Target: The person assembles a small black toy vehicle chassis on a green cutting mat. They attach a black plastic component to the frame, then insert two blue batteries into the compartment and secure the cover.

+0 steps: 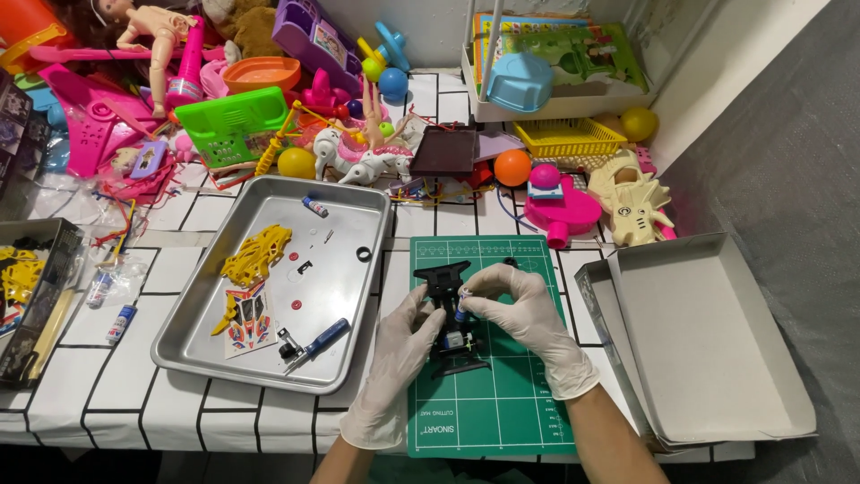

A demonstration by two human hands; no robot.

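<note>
Both my hands wear white gloves and work over a green cutting mat (502, 403). A black toy car chassis (445, 280) lies on the mat. My left hand (399, 350) steadies its left side with thumb and fingers. My right hand (524, 314) pinches a small blue and white part (461, 313) at the chassis middle. A small motor-like piece (456, 341) shows between my hands.
A metal tray (358, 345) at the left holds a yellow plastic frame (255, 253), a sticker sheet (248, 318), a blue screwdriver (318, 341) and small parts. An open grey cardboard box (708, 341) lies at the right. Several colourful toys crowd the back of the table.
</note>
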